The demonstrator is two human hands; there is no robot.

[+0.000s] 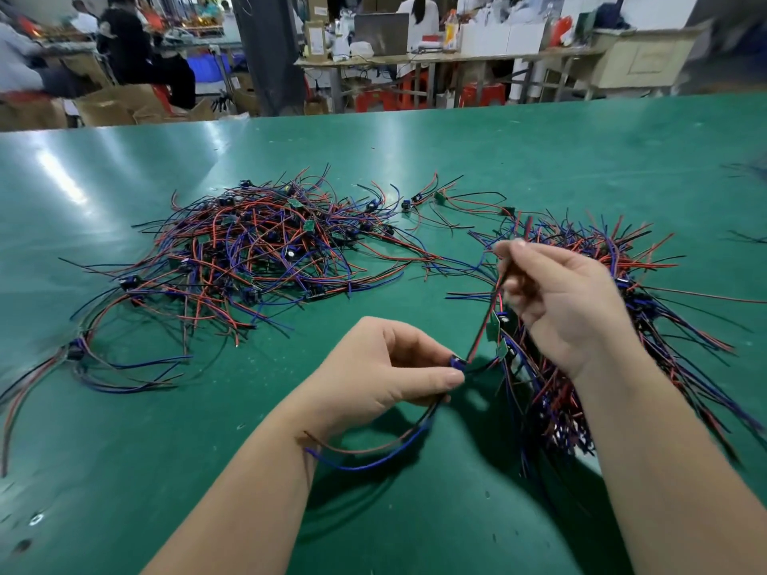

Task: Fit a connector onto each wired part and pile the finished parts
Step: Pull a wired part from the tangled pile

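Observation:
My left hand (386,367) pinches a small blue connector (456,361) between thumb and fingers, with red, black and blue wires (373,454) looping down from it. My right hand (564,300) is raised to the right and pinches thin red and black wires (483,325) that run down to the connector. Small green boards (494,327) hang beside those wires. A large tangle of wired parts (257,246) lies in the middle of the green table (539,159). A second tangle (602,325) sits under and behind my right hand.
A loose wired part (103,367) lies at the left. A few single parts (436,201) lie between the two piles. Beyond the table's far edge are people, benches, red stools and cardboard boxes (116,105).

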